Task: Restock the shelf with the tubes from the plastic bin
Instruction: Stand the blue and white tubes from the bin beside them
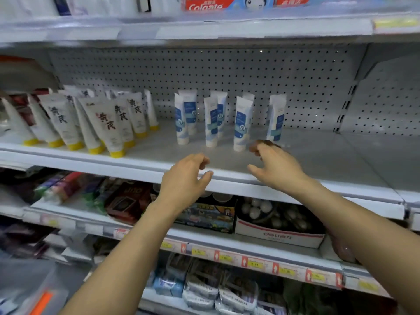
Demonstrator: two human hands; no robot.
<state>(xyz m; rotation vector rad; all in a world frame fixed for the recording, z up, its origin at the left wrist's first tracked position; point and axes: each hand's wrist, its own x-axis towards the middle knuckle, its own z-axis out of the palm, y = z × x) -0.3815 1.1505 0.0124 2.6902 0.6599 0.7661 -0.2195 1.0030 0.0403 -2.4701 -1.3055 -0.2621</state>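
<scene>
Several white-and-blue tubes (242,123) stand cap-down in pairs on the grey shelf (318,160), in front of the pegboard back. My left hand (186,178) hovers at the shelf's front edge, fingers loosely curled, holding nothing. My right hand (275,164) reaches over the shelf just in front of the rightmost blue tubes (276,119); its fingers are bent and empty. A clear plastic bin (27,289) shows blurred at the bottom left.
White tubes with yellow caps (106,128) lean in rows on the shelf's left part. The shelf's right part is bare. Toothpaste boxes (209,4) sit on the shelf above. Lower shelves hold a box of balls (279,223) and packets.
</scene>
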